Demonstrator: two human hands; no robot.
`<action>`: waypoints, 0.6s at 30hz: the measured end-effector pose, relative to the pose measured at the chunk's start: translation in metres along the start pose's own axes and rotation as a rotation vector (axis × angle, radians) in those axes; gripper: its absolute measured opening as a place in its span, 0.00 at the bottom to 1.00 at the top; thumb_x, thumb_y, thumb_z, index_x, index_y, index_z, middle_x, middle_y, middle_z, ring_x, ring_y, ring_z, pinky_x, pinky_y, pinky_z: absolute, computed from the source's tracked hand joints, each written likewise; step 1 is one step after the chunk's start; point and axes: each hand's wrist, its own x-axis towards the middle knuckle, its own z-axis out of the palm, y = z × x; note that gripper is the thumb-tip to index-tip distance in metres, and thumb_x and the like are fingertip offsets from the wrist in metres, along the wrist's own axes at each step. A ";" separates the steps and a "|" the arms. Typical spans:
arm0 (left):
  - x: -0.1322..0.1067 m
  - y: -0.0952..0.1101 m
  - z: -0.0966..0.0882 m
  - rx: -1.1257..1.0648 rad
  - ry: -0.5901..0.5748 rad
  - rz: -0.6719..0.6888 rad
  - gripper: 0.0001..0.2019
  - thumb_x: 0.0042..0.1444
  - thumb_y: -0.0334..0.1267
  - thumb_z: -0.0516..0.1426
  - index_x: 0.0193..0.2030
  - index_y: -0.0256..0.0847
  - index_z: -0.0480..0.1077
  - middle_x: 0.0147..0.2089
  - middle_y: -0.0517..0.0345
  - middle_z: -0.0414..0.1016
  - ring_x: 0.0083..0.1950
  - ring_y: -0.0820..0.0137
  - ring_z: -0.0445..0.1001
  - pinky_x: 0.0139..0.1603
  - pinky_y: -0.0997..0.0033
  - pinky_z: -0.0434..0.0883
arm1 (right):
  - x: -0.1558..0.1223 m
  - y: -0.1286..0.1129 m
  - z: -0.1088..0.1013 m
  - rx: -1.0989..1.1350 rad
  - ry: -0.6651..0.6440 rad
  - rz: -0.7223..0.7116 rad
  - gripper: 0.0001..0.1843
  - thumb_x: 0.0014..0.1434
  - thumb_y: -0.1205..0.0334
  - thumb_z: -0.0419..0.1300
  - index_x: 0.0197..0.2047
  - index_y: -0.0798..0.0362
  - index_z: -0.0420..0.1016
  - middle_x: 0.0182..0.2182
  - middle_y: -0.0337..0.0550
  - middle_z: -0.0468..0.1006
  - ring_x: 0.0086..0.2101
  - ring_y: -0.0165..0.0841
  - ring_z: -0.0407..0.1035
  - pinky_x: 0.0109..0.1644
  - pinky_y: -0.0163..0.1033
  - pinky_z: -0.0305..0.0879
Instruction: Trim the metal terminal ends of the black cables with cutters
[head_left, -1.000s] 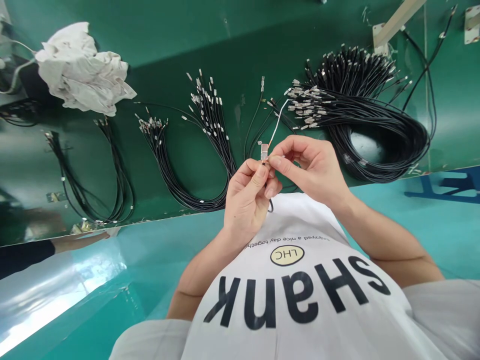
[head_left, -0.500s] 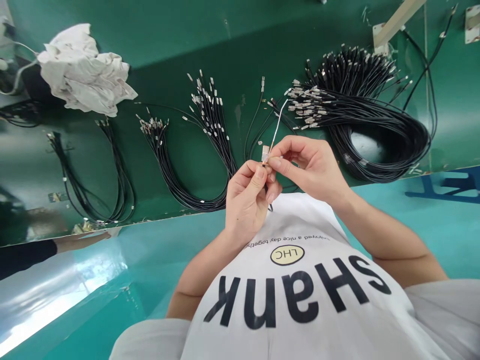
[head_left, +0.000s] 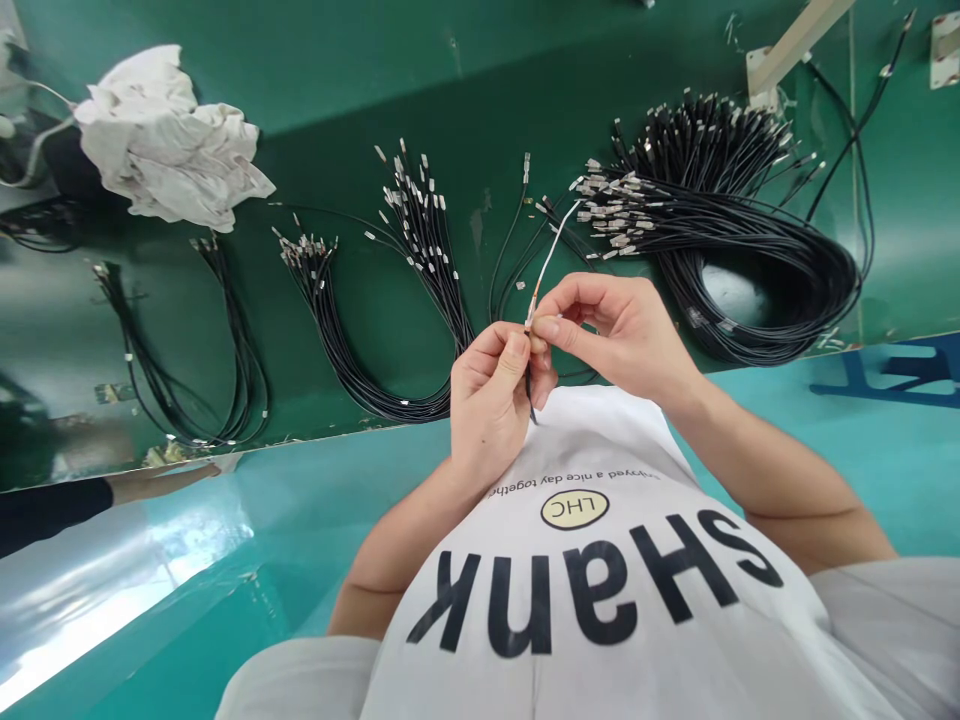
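Both my hands meet above the near edge of the green table (head_left: 360,60). My left hand (head_left: 491,400) pinches a thin black cable end (head_left: 529,395) between thumb and forefinger. My right hand (head_left: 615,335) pinches the same spot from the right, where a thin white wire (head_left: 553,247) runs up and away toward the big cable pile. The fingertips of both hands touch. The small metal connector at the joint is hidden by the fingers.
A large coil of black cables with metal ends (head_left: 735,230) lies at the right. Smaller cable bundles (head_left: 420,250) (head_left: 322,310) (head_left: 187,350) lie across the middle and left. A crumpled white cloth (head_left: 161,140) sits at the far left. Another person's arm (head_left: 90,495) shows at the left edge.
The small metal connector that stood out above my fingertips is now covered by them. My hands have stayed in the same place.
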 end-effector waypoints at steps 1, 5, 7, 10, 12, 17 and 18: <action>0.000 -0.001 0.000 0.004 0.002 0.006 0.12 0.64 0.43 0.62 0.32 0.37 0.73 0.29 0.60 0.69 0.24 0.79 0.64 0.23 0.78 0.61 | 0.000 0.000 0.000 0.009 -0.007 0.006 0.11 0.59 0.58 0.70 0.33 0.55 0.77 0.28 0.39 0.80 0.30 0.29 0.72 0.36 0.37 0.71; 0.000 -0.003 -0.001 0.030 -0.002 0.020 0.14 0.66 0.44 0.60 0.32 0.37 0.73 0.29 0.60 0.69 0.23 0.79 0.64 0.22 0.77 0.60 | 0.000 0.002 0.000 0.012 0.007 0.008 0.11 0.59 0.56 0.70 0.33 0.54 0.77 0.29 0.39 0.80 0.33 0.31 0.74 0.41 0.38 0.72; 0.000 -0.002 -0.001 0.039 -0.004 0.022 0.14 0.66 0.44 0.60 0.32 0.38 0.73 0.29 0.60 0.68 0.23 0.79 0.63 0.21 0.77 0.60 | 0.000 0.003 0.001 0.013 0.018 0.010 0.11 0.59 0.56 0.70 0.33 0.54 0.78 0.29 0.39 0.80 0.34 0.31 0.74 0.42 0.39 0.72; 0.000 0.000 0.000 0.041 0.019 0.007 0.14 0.63 0.45 0.63 0.32 0.38 0.73 0.29 0.60 0.69 0.25 0.79 0.63 0.22 0.78 0.60 | -0.001 0.004 0.002 0.015 0.027 0.002 0.11 0.58 0.55 0.70 0.33 0.54 0.78 0.29 0.39 0.80 0.33 0.31 0.73 0.40 0.39 0.71; -0.001 0.001 0.001 0.034 0.036 -0.007 0.13 0.59 0.45 0.66 0.32 0.38 0.72 0.29 0.60 0.69 0.27 0.78 0.64 0.23 0.79 0.61 | -0.001 0.003 0.002 -0.006 0.035 -0.015 0.11 0.59 0.55 0.70 0.34 0.54 0.78 0.30 0.39 0.80 0.32 0.30 0.72 0.37 0.38 0.70; -0.003 0.001 0.000 -0.041 0.009 -0.011 0.11 0.55 0.37 0.70 0.36 0.40 0.71 0.30 0.64 0.65 0.26 0.80 0.60 0.25 0.80 0.60 | -0.002 0.004 0.002 -0.079 0.040 -0.058 0.08 0.60 0.59 0.69 0.35 0.54 0.79 0.32 0.40 0.81 0.32 0.29 0.70 0.37 0.38 0.67; -0.003 0.000 0.000 -0.052 0.003 -0.006 0.11 0.55 0.35 0.69 0.36 0.41 0.71 0.30 0.64 0.65 0.26 0.80 0.60 0.25 0.80 0.60 | -0.002 0.004 0.002 -0.087 0.042 -0.060 0.07 0.60 0.59 0.69 0.35 0.54 0.79 0.32 0.40 0.80 0.32 0.29 0.70 0.37 0.38 0.67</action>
